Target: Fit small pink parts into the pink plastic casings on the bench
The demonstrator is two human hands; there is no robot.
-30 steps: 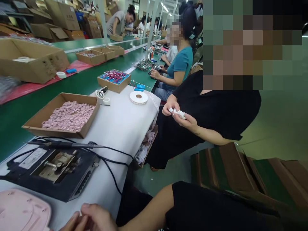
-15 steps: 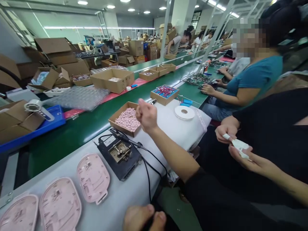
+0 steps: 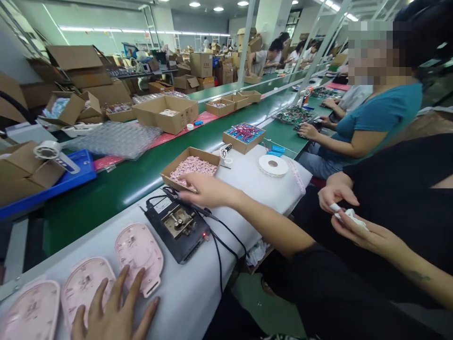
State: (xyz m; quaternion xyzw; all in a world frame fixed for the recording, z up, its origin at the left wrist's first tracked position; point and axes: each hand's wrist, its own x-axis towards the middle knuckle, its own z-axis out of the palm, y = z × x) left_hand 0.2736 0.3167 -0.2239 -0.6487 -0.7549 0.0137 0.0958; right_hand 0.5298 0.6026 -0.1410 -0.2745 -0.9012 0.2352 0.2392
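Note:
My left hand, fingers spread, is over the middle and right-hand pink shells and holds nothing. Three rounded pink shells lie in a row: one at the far left, one in the middle, one at right. My right hand reaches left with fingers apart, between the cardboard tray of small pink parts and the black device. Its fingertips are near a black corded tool lying across the device; contact is unclear. A red light glows on the device.
Past the pink parts are a white fan-like part, a box of red-wired parts and a white tape roll. A green conveyor runs behind. At right, a co-worker's hands hold white material; another person sits beyond.
My right hand has lowered from a raised, closed pose and opened toward the device. My left hand has moved left from the bottom centre and spread over the shells. The red light now shows.

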